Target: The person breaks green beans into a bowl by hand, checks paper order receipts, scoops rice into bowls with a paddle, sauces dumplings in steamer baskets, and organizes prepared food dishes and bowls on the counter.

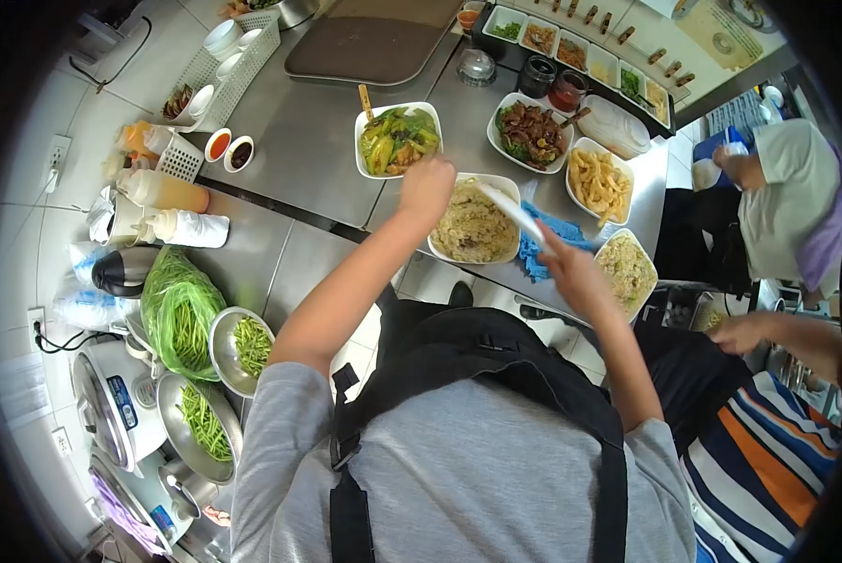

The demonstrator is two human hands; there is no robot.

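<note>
white utensil [514, 214] held by the right hand [576, 272] over fried rice [472, 228], left hand [427, 194] curled by the bowl's [473, 261] edge, what it grasps cannot be told

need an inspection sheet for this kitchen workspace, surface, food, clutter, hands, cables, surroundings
Surface: metal counter, crowded with filled dishes.
Job's things: fried rice in a white dish; a white utensil over its edge, tip detail unclear.
Clutter: crumpled blue cloth beside the rice; brown tray at the far side.
Hands: left hand by the rice dish's far-left edge, grip unclear; right hand holding the utensil, blurred.
Cables: black cords near a wall outlet, left side; none seen among the dishes.
Surroundings: two other people at right, one in pale clothing, one in stripes.
</note>
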